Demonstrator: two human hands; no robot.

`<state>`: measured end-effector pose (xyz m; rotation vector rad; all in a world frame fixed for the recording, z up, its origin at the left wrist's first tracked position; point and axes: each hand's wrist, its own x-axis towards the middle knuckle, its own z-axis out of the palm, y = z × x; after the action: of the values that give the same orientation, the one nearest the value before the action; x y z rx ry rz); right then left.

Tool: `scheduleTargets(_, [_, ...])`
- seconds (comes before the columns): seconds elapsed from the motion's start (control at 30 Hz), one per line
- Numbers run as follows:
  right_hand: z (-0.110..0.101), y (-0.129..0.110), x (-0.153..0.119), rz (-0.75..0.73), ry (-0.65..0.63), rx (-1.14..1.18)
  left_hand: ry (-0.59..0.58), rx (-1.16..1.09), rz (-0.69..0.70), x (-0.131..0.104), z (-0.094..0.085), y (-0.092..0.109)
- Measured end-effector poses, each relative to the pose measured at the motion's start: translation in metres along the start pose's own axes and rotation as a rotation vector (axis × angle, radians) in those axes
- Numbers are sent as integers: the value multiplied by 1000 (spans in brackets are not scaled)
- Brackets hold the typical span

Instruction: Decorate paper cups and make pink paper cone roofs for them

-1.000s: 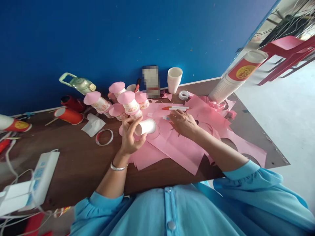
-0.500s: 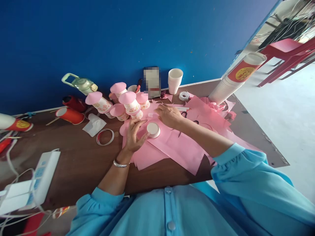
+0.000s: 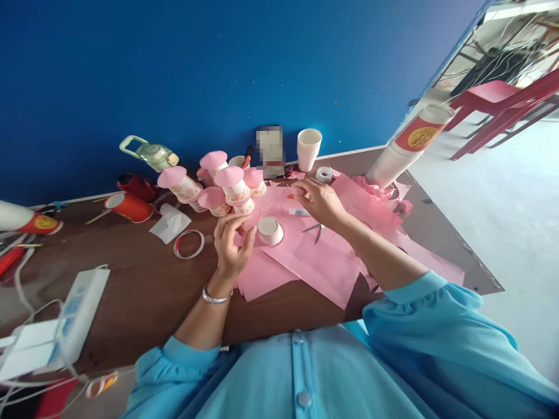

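A small white cup (image 3: 271,230) stands upside down on layered pink paper (image 3: 312,262). Just left of it is my left hand (image 3: 233,247), fingers curved and thumb apart, with nothing visible in its grasp. My right hand (image 3: 322,202) is beyond the cup to the right, its fingertips drawn together by a small orange and white piece; what they pinch is too small to tell. A white tube with a blue label (image 3: 299,212) lies below those fingers. Scissors (image 3: 318,231) rest on the paper, partly open. Several decorated cups with pink cone tops (image 3: 230,176) stand behind my left hand.
At the back are a tall white cup (image 3: 309,149), a tape roll (image 3: 324,174) and a green bottle (image 3: 152,154). Stacked cups (image 3: 404,148) lean at the right. On the left are a tape ring (image 3: 188,244), a red cup (image 3: 130,207) and a power strip (image 3: 82,314).
My right hand has moved right, away from the cup, uncovering the labelled tube and more of the scissors. My left hand has drawn slightly left and back from the cup. The view has shifted a little.
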<state>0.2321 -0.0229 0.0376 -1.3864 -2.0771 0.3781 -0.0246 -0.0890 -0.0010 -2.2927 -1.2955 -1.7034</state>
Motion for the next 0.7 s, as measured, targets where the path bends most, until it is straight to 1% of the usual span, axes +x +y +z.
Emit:
scheduleTargets(0.07, [-11,-1,-26,-31,-4,159,-72,-99,-62,7,0,21])
scheduleTargets(0.1, [-14,-6,-40,-76,-9,213,-153,-141,-124,10,1,32])
scheduleTargets(0.17, [-16,-19,-64,-201,-5,234,-345,-242,-208,14,3,54])
scheduleTargets(0.2, [-17,-26,-74,-282,-16,223,-412,-269,-227,15,5,63])
scheduleTargets(0.27, [-17,-35,-86,-388,3,194,-487,-304,-282,13,8,74])
scheduleTargets(0.3, [-17,-35,-88,-424,1,197,-487,-321,-326,11,10,77])
scheduleTargets(0.37, [-18,-27,-84,-437,-26,223,-443,-375,-445,6,12,78])
scheduleTargets(0.4, [-17,-19,-79,-408,-45,216,-414,-411,-506,3,13,77])
scheduleTargets(0.43, [-16,-9,-72,-342,-34,165,-389,-448,-558,0,14,76])
scheduleTargets(0.47, [-13,1,-65,-265,-21,65,-374,-483,-598,-1,15,74])
scheduleTargets(0.5, [-10,12,-57,-194,-33,-52,-367,-514,-625,-2,16,74])
scheduleTargets(0.57, [-1,29,-42,-89,-133,-202,-340,-556,-649,0,18,72])
scheduleTargets(0.6, [3,34,-37,-66,-176,-222,-315,-566,-654,2,19,72])
scheduleTargets(0.7, [8,38,-27,-65,-174,-210,-227,-555,-662,18,19,68])
